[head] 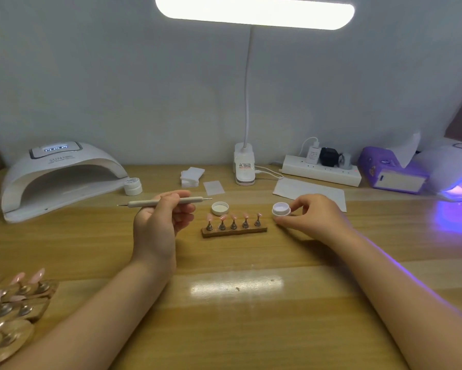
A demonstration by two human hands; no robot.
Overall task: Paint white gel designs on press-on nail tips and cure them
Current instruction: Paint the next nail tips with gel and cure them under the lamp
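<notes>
Nail stand (234, 231) sits mid-desk (251, 316) with five pink nail tips (233, 217) upright on its pegs; my left hand (161, 217) is just left of it, fingers curled round the dotting tool (155, 203), which lies level with one metal point aimed left and the other toward the stand. My right hand (308, 217) is just right of the stand, fingertips pinching the open white gel jar (281, 210) resting on the desk, its lid (220, 208) lying upturned just behind the stand. Left of the stand at the back is the dark white cure lamp (61, 177); far right of it a second lamp (456, 177) glows purple.
</notes>
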